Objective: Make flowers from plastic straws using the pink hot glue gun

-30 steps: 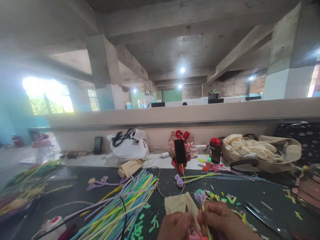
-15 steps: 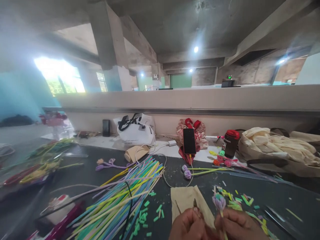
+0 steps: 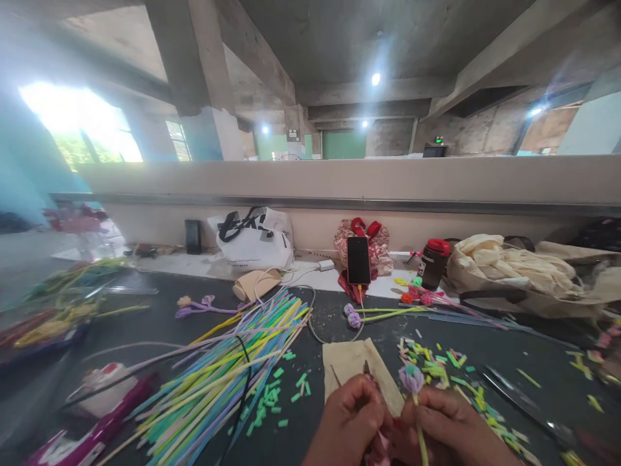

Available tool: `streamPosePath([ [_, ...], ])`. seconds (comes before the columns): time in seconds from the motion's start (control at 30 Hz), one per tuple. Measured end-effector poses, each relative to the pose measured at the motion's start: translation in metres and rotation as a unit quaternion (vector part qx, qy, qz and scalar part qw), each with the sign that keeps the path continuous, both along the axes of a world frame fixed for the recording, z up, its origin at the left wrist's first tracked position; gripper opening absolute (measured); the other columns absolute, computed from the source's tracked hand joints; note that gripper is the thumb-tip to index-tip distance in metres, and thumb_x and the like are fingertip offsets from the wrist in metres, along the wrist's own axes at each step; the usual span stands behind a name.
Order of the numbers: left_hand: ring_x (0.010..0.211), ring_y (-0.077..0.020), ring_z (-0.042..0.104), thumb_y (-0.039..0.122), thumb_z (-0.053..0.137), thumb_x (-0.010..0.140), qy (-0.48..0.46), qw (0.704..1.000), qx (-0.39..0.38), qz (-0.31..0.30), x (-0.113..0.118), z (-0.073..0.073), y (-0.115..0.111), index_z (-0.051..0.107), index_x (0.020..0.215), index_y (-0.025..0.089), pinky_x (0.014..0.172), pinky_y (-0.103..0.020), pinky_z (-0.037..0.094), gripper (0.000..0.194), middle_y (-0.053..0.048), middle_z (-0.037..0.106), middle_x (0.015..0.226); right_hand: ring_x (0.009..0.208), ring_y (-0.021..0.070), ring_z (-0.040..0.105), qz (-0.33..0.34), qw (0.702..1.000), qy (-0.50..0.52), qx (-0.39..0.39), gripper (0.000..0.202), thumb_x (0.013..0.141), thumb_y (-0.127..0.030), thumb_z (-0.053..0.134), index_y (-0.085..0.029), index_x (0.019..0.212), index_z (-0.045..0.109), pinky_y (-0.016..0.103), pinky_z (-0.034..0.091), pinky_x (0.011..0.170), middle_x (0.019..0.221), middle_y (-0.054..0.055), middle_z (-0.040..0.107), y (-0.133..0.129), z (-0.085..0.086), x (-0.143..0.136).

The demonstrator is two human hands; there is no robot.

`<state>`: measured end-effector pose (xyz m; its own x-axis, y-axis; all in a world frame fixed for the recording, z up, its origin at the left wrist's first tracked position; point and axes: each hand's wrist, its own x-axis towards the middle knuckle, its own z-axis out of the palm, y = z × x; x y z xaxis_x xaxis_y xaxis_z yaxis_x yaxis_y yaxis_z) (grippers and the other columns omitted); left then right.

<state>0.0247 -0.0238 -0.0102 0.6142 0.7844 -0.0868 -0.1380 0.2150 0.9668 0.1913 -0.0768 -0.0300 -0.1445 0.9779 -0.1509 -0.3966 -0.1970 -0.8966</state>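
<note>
My right hand (image 3: 444, 417) is closed round the light green stem (image 3: 421, 437) of a small craft flower with a purple head and a teal centre (image 3: 411, 378). Close on its left, my left hand (image 3: 352, 417) is closed, thumb and fingers pinched together. What it grips is hidden; something pink (image 3: 381, 450) shows under the fingers. Just past those fingertips is a dark pointed tip (image 3: 367, 369), and left of it a thin brown tip (image 3: 336, 375), both over a beige cloth (image 3: 339, 356). Whether the left hand touches them I cannot tell.
A bundle of coloured fuzzy stems (image 3: 233, 382) lies left, with green cut bits (image 3: 269, 398) beside it. More cut bits (image 3: 431, 366) and metal tweezers (image 3: 514, 391) lie right. Behind are finished purple flowers (image 3: 353, 317), a phone (image 3: 358, 262) and a red-capped bottle (image 3: 435, 264).
The view has tilted down and turned slightly, so the table things sit higher and further left. Both hands show more of themselves. The flower stays in my right hand.
</note>
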Motion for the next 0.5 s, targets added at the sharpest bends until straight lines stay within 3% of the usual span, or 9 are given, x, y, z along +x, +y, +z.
streamPosePath([
  [0.1,0.047,-0.0084,0.046,0.051,0.062,0.059,-0.007,1.000,0.011,0.001,0.001,-0.004,-0.004,0.047,0.060,0.018,0.047,-0.021,0.034,0.036,0.002,0.052,0.055,0.039,0.0043,0.037,-0.006,1.000,-0.023,0.014,0.032,0.066,-0.043,0.071,-0.011,0.065,0.064,0.017,0.027,0.041,0.046,-0.005,0.044,-0.001,0.006,-0.003],
  [0.2,0.042,-0.0078,0.044,0.049,0.059,0.062,-0.007,1.000,0.019,-0.013,0.000,-0.001,-0.008,0.048,0.061,0.018,0.043,-0.021,0.032,0.033,0.003,0.050,0.051,0.039,0.0045,0.038,-0.017,0.997,-0.065,0.026,0.035,0.068,-0.045,0.068,-0.011,0.066,0.063,0.016,0.025,0.040,0.047,-0.004,0.047,-0.002,0.008,-0.005],
  [0.33,0.043,-0.0069,0.045,0.031,0.057,0.061,-0.027,1.000,0.000,0.012,0.000,0.004,-0.010,0.048,0.061,0.018,0.043,-0.019,0.033,0.016,0.002,0.054,0.054,0.041,0.0058,0.040,-0.019,0.994,-0.094,0.058,0.037,0.069,-0.048,0.066,-0.012,0.067,0.065,0.017,0.028,0.042,0.050,-0.003,0.049,0.000,0.011,-0.006],
  [0.43,0.040,-0.0060,0.044,0.018,0.055,0.054,-0.045,0.998,-0.046,0.025,0.003,0.002,-0.007,0.049,0.063,0.018,0.042,-0.018,0.032,0.010,0.005,0.051,0.048,0.053,0.0100,0.048,-0.021,0.987,-0.131,0.089,0.032,0.069,-0.045,0.068,-0.014,0.064,0.068,0.020,0.037,0.051,0.061,-0.001,0.055,0.003,0.016,-0.006],
  [0.5,0.035,-0.0061,0.042,0.018,0.054,0.052,-0.046,0.995,-0.091,0.020,0.004,0.001,-0.005,0.049,0.064,0.018,0.038,-0.018,0.029,0.013,0.006,0.050,0.042,0.067,0.0144,0.053,-0.039,0.977,-0.180,0.107,0.027,0.072,-0.043,0.066,-0.016,0.068,0.070,0.022,0.041,0.063,0.072,0.001,0.060,0.006,0.019,-0.005],
])
